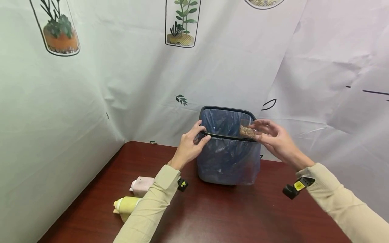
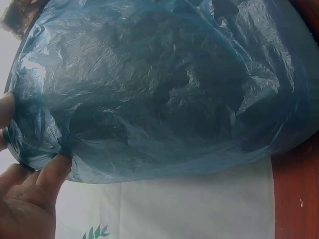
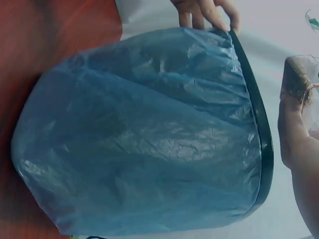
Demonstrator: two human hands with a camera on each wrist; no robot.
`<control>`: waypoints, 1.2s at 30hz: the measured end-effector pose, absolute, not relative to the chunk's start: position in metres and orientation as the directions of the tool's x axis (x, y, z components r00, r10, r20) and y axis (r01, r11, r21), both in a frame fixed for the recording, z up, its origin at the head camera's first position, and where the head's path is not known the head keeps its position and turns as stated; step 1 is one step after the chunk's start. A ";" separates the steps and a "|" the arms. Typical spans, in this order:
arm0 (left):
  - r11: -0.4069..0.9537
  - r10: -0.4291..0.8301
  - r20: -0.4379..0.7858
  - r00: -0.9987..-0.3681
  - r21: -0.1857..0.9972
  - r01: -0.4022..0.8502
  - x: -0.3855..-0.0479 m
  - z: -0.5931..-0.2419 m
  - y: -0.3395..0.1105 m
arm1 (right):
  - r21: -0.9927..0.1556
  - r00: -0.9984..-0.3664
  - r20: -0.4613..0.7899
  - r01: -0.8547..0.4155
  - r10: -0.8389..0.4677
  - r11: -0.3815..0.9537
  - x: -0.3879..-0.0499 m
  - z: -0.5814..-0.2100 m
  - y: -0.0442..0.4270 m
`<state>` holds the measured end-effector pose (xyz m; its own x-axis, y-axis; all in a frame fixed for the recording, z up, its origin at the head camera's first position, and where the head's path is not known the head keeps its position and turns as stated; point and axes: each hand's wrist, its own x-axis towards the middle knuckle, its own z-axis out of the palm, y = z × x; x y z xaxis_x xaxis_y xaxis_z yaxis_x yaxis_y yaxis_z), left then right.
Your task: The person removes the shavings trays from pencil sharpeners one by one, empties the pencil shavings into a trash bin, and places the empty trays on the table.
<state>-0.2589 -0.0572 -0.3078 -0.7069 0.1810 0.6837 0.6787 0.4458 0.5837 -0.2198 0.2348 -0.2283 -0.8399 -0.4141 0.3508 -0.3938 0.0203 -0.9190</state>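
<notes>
A bin with a dark rim (image 1: pixel 226 136) and a blue plastic liner (image 1: pixel 228 162) stands at the back of the table. My left hand (image 1: pixel 190 143) grips the rim at its left corner; in the left wrist view the fingers of this hand (image 2: pixel 32 199) curl over the liner's edge. My right hand (image 1: pixel 278 140) holds a small clear container (image 1: pixel 247 131) with brown, grainy contents at the bin's right side. The right wrist view shows the container (image 3: pixel 298 79) in the right hand (image 3: pixel 299 134), a little apart from the rim (image 3: pixel 259 124).
On the dark red table (image 1: pixel 212 212), a pink item (image 1: pixel 142 185) and a yellow item (image 1: pixel 127 205) lie beside my left forearm. Patterned white cloth (image 1: pixel 136 67) hangs behind the table and along its left side.
</notes>
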 end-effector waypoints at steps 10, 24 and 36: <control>0.449 0.179 0.686 -0.705 0.580 0.679 -0.259 -0.309 -0.055 | -0.890 -0.849 0.355 -0.435 -0.392 0.135 -0.232 -0.219 0.232; 0.432 0.188 0.677 -0.711 0.593 0.679 -0.259 -0.307 -0.054 | -0.703 -0.809 0.431 -0.579 -0.400 0.413 -0.238 -0.218 0.224; 0.434 0.175 0.679 -0.713 0.597 0.675 -0.258 -0.308 -0.056 | -0.495 -0.788 0.457 -0.610 -0.413 0.619 -0.245 -0.202 0.216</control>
